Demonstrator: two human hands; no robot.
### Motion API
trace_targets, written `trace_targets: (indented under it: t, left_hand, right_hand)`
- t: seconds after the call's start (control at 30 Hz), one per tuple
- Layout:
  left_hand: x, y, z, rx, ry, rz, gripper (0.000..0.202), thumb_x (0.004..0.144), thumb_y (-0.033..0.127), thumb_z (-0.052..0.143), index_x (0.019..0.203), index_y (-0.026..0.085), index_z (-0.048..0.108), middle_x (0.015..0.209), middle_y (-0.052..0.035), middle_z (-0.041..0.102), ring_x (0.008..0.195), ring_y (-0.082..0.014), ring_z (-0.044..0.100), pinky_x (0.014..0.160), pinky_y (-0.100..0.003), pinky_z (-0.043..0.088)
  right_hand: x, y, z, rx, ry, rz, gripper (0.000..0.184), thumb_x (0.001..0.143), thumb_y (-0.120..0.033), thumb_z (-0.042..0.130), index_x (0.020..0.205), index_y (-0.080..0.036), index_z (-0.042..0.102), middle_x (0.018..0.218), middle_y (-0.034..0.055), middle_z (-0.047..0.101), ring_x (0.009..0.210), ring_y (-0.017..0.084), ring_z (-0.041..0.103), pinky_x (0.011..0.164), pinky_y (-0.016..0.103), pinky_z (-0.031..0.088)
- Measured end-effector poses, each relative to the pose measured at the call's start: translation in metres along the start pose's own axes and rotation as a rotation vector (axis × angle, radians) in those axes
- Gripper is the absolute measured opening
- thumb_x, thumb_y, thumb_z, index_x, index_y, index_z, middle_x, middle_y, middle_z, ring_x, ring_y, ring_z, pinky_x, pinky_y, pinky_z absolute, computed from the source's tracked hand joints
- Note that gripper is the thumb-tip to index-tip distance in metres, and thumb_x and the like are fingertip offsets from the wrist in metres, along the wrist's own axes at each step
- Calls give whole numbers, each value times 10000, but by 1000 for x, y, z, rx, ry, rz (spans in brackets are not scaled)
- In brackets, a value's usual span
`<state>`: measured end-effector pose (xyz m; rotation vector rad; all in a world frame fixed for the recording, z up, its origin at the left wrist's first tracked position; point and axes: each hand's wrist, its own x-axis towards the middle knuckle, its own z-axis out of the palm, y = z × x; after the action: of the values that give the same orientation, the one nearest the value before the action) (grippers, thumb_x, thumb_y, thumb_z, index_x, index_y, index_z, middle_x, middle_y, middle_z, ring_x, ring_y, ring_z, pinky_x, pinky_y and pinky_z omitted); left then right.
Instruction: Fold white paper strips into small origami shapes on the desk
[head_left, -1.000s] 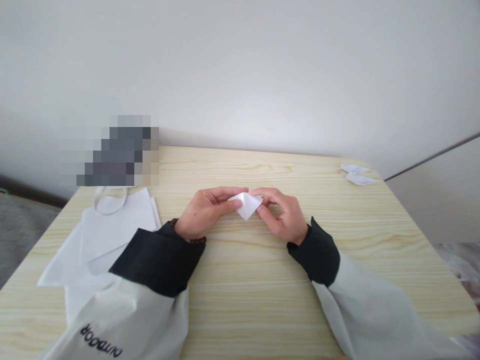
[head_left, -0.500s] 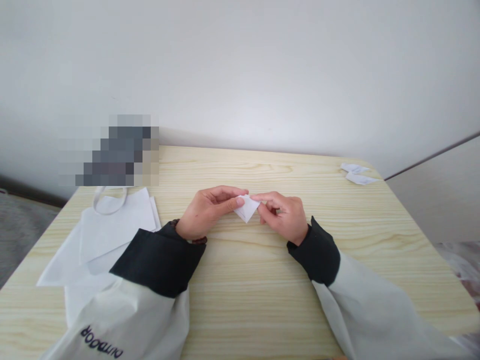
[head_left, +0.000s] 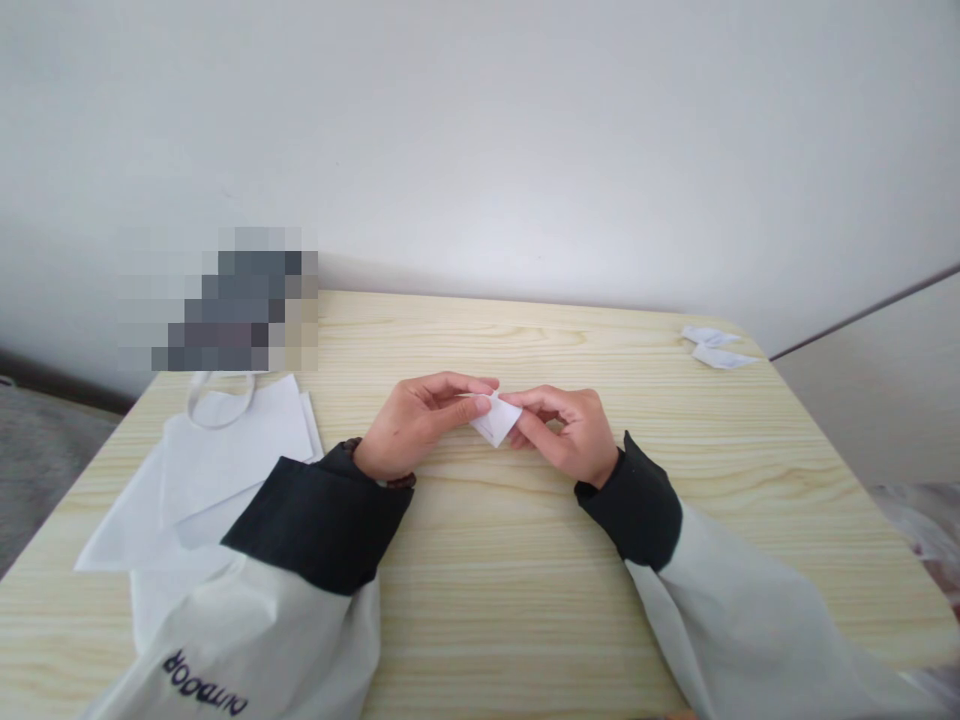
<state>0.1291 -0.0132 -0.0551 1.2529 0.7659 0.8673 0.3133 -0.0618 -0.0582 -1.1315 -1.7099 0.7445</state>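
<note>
A small folded piece of white paper (head_left: 495, 420) sits between both hands, just above the light wooden table (head_left: 525, 580). My left hand (head_left: 420, 420) pinches its left side with thumb and fingers closed. My right hand (head_left: 566, 430) pinches its right side, fingers pressed together over the fold. Only a small triangular part of the paper shows between the fingertips. Both arms wear white sleeves with black cuffs.
A stack of white paper sheets (head_left: 202, 470) with a paper loop (head_left: 221, 400) lies at the table's left. Small folded white paper pieces (head_left: 712, 348) rest at the far right corner. A blurred patch (head_left: 225, 300) sits at the back left, against the white wall.
My right hand's fingers have moved left over the paper, so less of it shows than a second ago. My left hand has barely moved.
</note>
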Motion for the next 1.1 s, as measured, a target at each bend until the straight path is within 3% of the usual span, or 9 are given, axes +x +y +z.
trace_targets:
  t: [0.2, 0.5, 0.7, 0.9, 1.1]
  left_hand:
    - [0, 1, 1, 14, -2, 11, 148, 715, 245, 720, 828, 152, 696, 1050, -57, 697, 946, -182, 648, 912, -312, 480]
    - [0, 5, 2, 71, 2, 55, 130, 727, 239, 707, 810, 139, 694, 978, -57, 719, 890, -171, 661, 853, -282, 505]
    - [-1, 3, 1, 56, 20, 65, 110, 721, 225, 712, 796, 145, 700, 991, -49, 717, 920, -173, 659, 873, -283, 503]
    - [0, 5, 0, 81, 26, 94, 117, 723, 228, 709, 800, 140, 701, 974, -51, 721, 911, -175, 663, 863, -278, 511]
    - [0, 5, 1, 138, 52, 142, 178, 696, 235, 728, 849, 147, 704, 908, -39, 733, 854, -178, 675, 814, -275, 530]
  right_hand:
    - [1, 1, 0, 0, 20, -25, 210, 802, -157, 521, 934, -149, 684, 773, 54, 729, 551, 133, 680, 510, 214, 557]
    - [1, 4, 0, -69, 56, -12, 174, 797, -202, 560, 901, -162, 693, 638, 16, 711, 466, 111, 638, 459, 198, 507]
    - [2, 0, -1, -158, 112, -113, 162, 774, -179, 576, 864, -180, 711, 820, 49, 739, 692, 156, 689, 617, 245, 550]
    - [0, 5, -3, 98, 11, -7, 218, 809, -209, 562, 984, -163, 683, 844, 62, 729, 624, 140, 680, 547, 237, 547]
    - [2, 9, -5, 297, -60, 129, 295, 818, -277, 580, 1084, -168, 643, 823, 47, 707, 506, 107, 643, 390, 182, 441]
